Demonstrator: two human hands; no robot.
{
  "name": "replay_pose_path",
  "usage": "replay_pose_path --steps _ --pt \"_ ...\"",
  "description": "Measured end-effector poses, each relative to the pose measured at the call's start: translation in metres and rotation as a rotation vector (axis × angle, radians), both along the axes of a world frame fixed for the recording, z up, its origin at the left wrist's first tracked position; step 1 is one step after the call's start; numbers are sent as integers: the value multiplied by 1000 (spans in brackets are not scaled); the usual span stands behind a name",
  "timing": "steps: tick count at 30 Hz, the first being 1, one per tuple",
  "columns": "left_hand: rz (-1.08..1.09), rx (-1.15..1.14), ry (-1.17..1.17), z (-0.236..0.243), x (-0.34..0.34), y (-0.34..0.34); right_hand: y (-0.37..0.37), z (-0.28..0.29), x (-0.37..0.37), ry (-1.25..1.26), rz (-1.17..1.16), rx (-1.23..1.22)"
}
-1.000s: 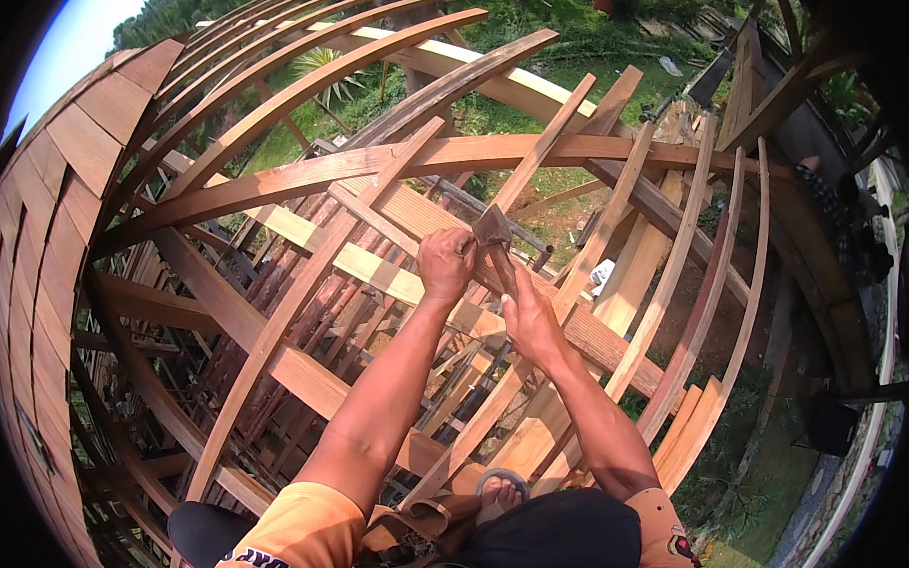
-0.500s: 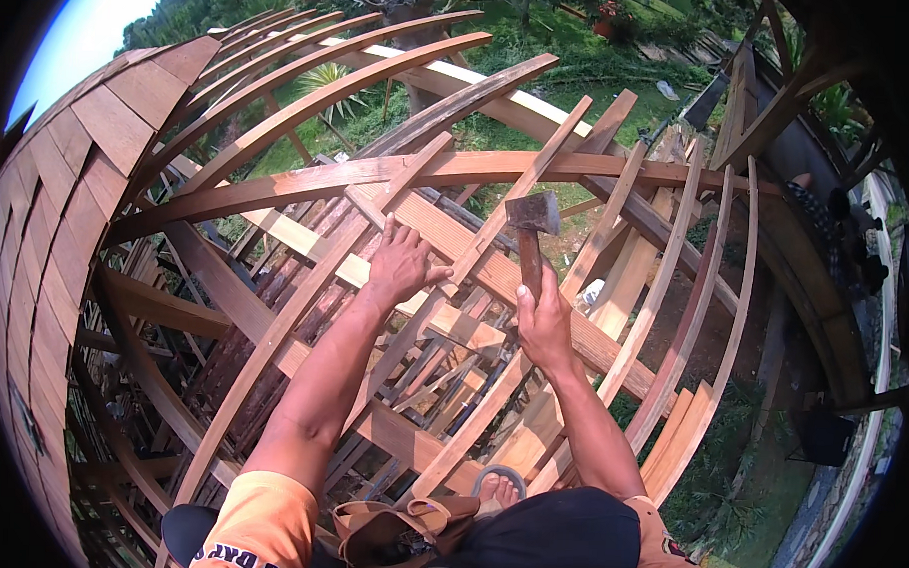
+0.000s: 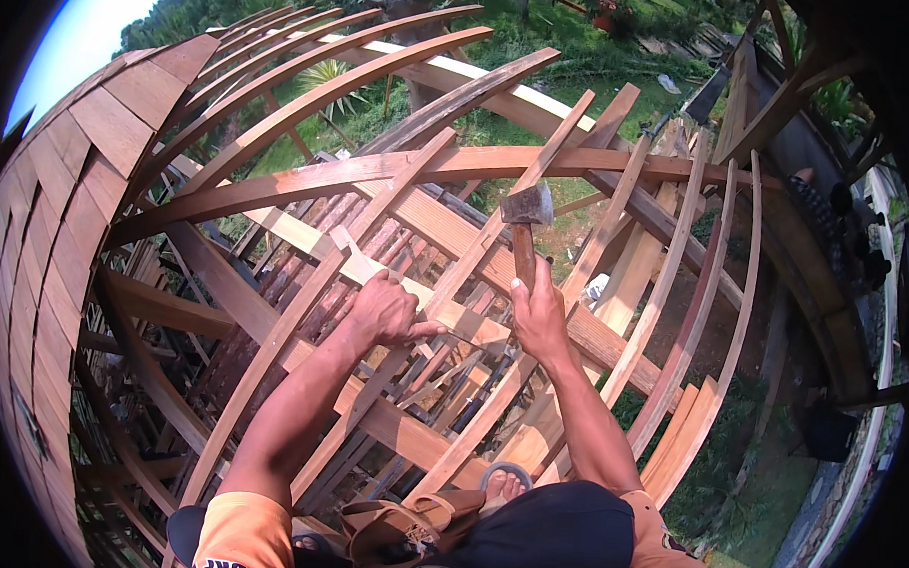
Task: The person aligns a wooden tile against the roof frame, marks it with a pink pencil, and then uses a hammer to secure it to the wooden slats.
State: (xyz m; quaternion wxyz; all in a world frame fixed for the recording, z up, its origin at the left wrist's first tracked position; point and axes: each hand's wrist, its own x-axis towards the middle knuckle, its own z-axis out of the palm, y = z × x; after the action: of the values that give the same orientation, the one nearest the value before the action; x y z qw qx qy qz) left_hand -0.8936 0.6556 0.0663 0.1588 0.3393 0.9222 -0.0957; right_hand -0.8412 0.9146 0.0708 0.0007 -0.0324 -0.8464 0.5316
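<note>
My right hand [image 3: 541, 322] is wrapped round the wooden handle of a hatchet [image 3: 526, 203], its worn metal head up above the lattice of roof timbers. To its left, my left hand [image 3: 385, 310] is closed, with one digit stretched to the right against a slanting rafter [image 3: 488, 233]. A short pale wood piece [image 3: 353, 255] shows just beyond its knuckles; whether the fingers grip it is hidden. Beyond both hands a curved beam [image 3: 388, 168] crosses the rafters.
Wooden shingles [image 3: 100, 121] cover the roof section on the left. My sandalled foot [image 3: 506, 483] rests on the framing, beside a brown tool pouch [image 3: 395, 542] at my waist. Gaps between timbers open onto stacked lumber below. At the right is a person in a checked shirt [image 3: 812, 211].
My left hand has drawn back toward me and curled, having lain spread on the timber. The hatchet has shifted slightly left and turned, still in my right hand.
</note>
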Motion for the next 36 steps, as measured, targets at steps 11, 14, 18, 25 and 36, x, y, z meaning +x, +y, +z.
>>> replay_pose_path --steps 11,14,18,25,36 --pt "397 207 23 -36 72 -7 -8 -26 -7 152 -80 77" --pt "382 214 -36 -40 70 -13 -4 1 -15 -175 133 145" --pt "334 201 -19 -41 69 -13 -1 62 -6 492 -181 -66" --pt "209 131 49 -58 63 -1 -11 -30 -6 281 -126 -349" --pt "221 142 48 -58 61 -16 -5 95 -16 1056 -128 -760"
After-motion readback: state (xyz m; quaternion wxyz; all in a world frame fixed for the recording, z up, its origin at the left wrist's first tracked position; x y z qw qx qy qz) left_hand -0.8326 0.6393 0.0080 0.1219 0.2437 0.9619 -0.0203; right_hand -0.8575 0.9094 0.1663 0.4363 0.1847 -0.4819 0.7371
